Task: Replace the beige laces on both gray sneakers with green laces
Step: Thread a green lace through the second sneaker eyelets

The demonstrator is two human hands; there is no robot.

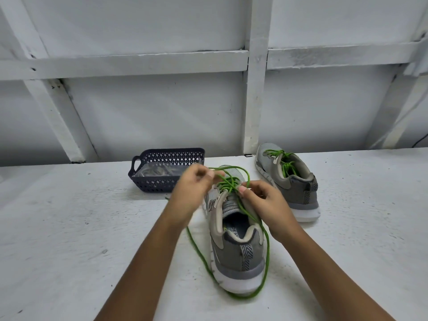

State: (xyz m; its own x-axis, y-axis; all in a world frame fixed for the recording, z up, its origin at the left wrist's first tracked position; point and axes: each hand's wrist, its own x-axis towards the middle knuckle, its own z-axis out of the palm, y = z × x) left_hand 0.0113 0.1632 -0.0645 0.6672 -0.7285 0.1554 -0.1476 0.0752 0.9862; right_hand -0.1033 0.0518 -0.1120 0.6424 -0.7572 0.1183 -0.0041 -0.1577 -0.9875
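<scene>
Handling: green lace [266,258] limp, light; I judge a pinch near its tip best.
Left hand [192,191]: pinching lace, frame centre.
Right hand [264,202]: pinching lace above sneaker [234,251].

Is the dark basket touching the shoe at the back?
Apart. The head view shows bare white table between the basket and the toe of the back sneaker.

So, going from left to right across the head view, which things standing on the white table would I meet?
Dark basket → near gray sneaker → far gray sneaker. The left hand and right hand, both pinching the green lace, overlap the near sneaker, so I leave them out.
</scene>
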